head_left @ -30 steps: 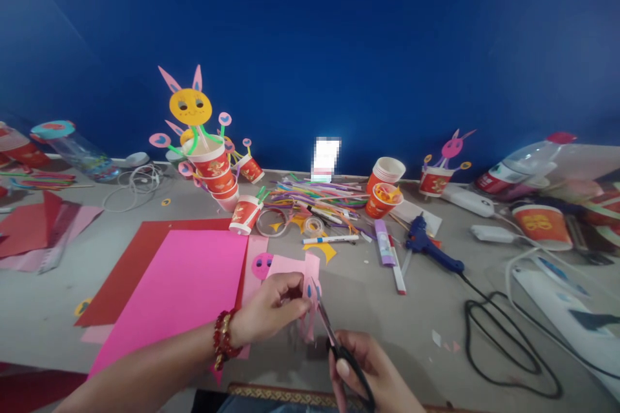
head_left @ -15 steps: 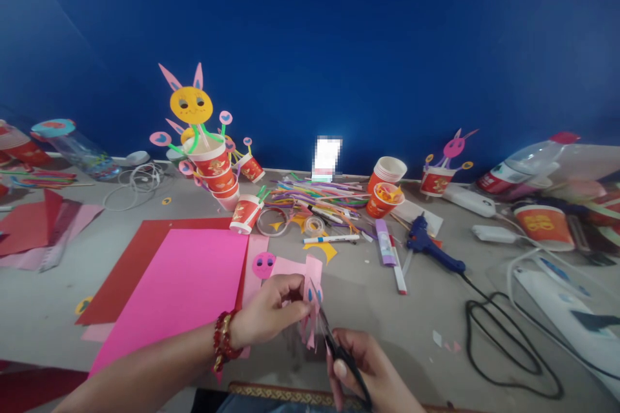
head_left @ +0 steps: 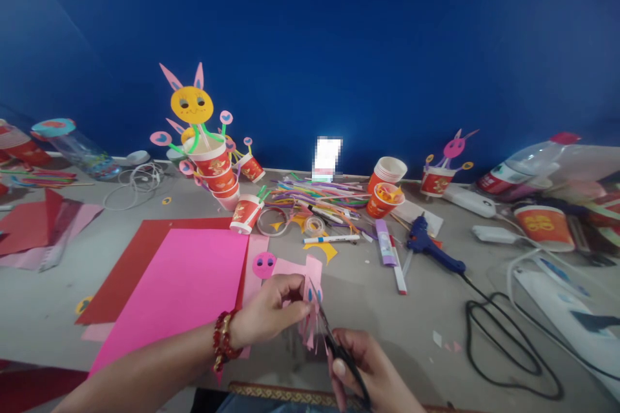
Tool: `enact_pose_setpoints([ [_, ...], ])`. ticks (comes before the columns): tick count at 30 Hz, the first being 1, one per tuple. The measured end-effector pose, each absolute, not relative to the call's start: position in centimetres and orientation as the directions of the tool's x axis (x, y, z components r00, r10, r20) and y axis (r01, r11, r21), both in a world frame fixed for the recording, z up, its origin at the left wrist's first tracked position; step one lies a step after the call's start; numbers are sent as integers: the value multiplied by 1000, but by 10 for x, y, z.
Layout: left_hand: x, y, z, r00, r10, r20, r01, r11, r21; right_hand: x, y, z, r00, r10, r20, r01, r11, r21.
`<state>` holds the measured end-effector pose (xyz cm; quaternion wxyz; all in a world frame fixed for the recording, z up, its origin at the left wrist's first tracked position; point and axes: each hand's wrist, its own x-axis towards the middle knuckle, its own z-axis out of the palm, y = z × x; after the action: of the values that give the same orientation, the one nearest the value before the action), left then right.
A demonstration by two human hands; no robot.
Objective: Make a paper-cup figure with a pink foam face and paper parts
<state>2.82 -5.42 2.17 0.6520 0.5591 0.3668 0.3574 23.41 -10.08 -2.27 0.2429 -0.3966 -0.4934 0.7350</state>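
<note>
Between the thumb and fingers of my left hand [head_left: 274,310] is a piece of light pink paper [head_left: 313,269] with two blue ovals drawn on it. My right hand [head_left: 361,364] is closed around the handles of black-handled scissors [head_left: 332,339]. Their blades lie at the pink paper, between and beside the blue ovals; how far apart the blades are is hard to see. Narrow cut strips dangle below my left fingers. Just beyond my left hand lies a round magenta paper face [head_left: 264,265] with two drawn eyes.
Bright pink paper [head_left: 179,290] lies over red sheets on the left. Decorated paper cups [head_left: 208,164] stand behind it. Pipe cleaners [head_left: 314,197], a marker [head_left: 332,239] and a tape roll [head_left: 316,226] lie ahead. A blue glue gun [head_left: 431,245] with its cord lies right.
The scissors and my right hand have shifted very slightly at the pink paper. My left hand stays in place, and everything else looks the same.
</note>
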Motion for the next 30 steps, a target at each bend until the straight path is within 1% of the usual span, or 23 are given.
enact_pose_setpoints([
  [13, 28, -54, 21, 475, 876, -84, -52, 123, 991, 233, -102, -22, -561, 749, -352, 50, -394, -918],
  [17, 28, -55, 21, 467, 878, -102, -31, 132, 991, 232, -101, -21, -558, 746, -363, 80, -387, -919],
  [26, 30, -55, 20, 491, 865, -105, -93, 172, 981, 234, -103, -22, -553, 745, -373, 91, -391, -916],
  [30, 30, -56, 20, 483, 870, -97, -63, 145, 987, 233, -102, -22, -567, 749, -343, 66, -374, -925],
])
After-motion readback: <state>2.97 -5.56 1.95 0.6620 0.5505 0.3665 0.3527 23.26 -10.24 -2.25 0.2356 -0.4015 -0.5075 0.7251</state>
